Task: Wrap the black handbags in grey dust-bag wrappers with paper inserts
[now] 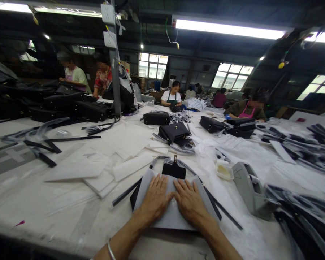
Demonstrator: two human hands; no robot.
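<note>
A black handbag [134,198] lies on the worktable in front of me, largely covered by a pale sheet [176,220]. My left hand [156,198] rests flat on the sheet with its fingers stretched out. Beside it my right hand [189,199] also lies flat, fingers spread, the two thumbs meeting in the middle. Beyond my fingertips a black flap [174,171] with a metal clasp [175,159] sticks out from under the sheet. A plastic-wrapped handle [162,157] curves behind the flap. Dark strap ends reach out on both sides of the bag.
Right of the bag stand a grey tape dispenser [250,191] and a small tub [224,170]. White boards [76,170] lie to the left. More black handbags [174,132] are farther back, and wrapped straps [303,202] are heaped at right. Several co-workers sit or stand around the table.
</note>
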